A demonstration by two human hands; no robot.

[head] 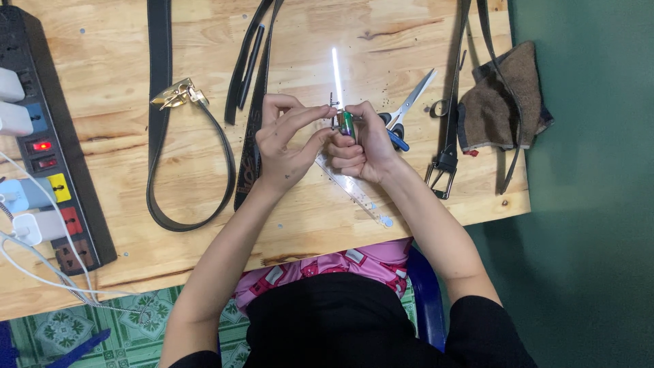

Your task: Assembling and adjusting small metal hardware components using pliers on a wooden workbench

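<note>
Here, both hands meet at the desk's centre: the right hand (364, 146) is curled tight around a small green lighter (347, 125), while the left hand (289, 140) pinches a thin metal pin (332, 103) just above it. Scissors (407, 109) lie at three o'clock on the wooden desk (122, 177), a power strip (51, 143) at nine, a green wall (593, 170) beyond.

We noted a small green cylindrical lighter (347, 125) held upright above the wooden table, beside a small metal buckle pin (333, 103).
</note>
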